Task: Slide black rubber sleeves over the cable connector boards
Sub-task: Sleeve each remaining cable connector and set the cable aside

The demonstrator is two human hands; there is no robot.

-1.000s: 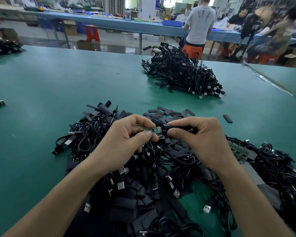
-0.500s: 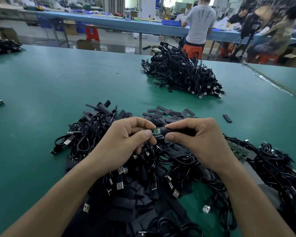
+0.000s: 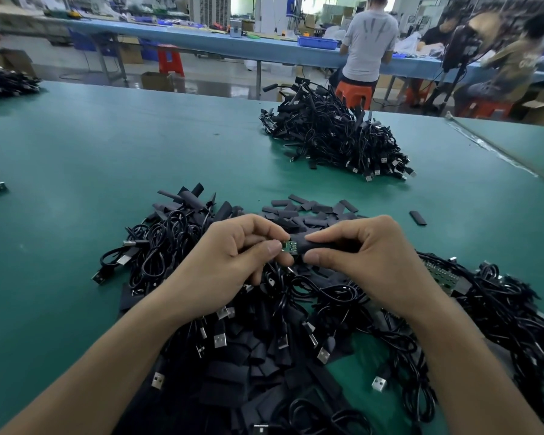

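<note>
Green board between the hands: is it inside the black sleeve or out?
Partly in. Only a short end of the green board shows by the left hand; the black sleeve, pinched by the right hand, covers the rest.

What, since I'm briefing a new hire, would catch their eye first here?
At centre, the left hand pinches a small green board while the right hand holds a black sleeve partly over it. Beneath them a heap of black cables and loose sleeves sprawls on the green table; a second heap lies farther back, toward the right.
</note>
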